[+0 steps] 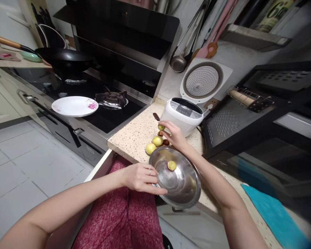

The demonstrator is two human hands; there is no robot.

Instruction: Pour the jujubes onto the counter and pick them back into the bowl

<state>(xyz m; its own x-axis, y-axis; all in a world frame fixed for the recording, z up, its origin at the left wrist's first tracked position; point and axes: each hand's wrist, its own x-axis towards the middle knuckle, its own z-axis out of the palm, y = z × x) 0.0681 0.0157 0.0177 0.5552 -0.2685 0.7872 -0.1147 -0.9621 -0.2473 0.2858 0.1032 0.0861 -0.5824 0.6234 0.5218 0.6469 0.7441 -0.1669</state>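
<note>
My left hand (pixel 142 178) grips the near-left rim of a steel bowl (pixel 188 186), thumb over the inside. The bowl is tilted and reaches past the counter edge. One round yellow piece (pixel 172 166), with a darker edge, lies inside it. Beyond the bowl, my right hand (pixel 174 133) pinches a small yellow-green fruit (pixel 161 127) between thumb and fingers, just above the counter. Two yellow fruits, one nearer (pixel 150 148) and one farther (pixel 157 140), rest beside the bowl. Small reddish-brown pieces (pixel 166 142) lie next to them; their kind is unclear.
A white rice cooker (pixel 182 116) with its lid up stands behind my right hand. A dark-handled item (pixel 156 117) lies beside it. On the left, the hob holds a plate (pixel 74 105) and a black wok (pixel 64 57). A blue cloth (pixel 274 214) lies at right.
</note>
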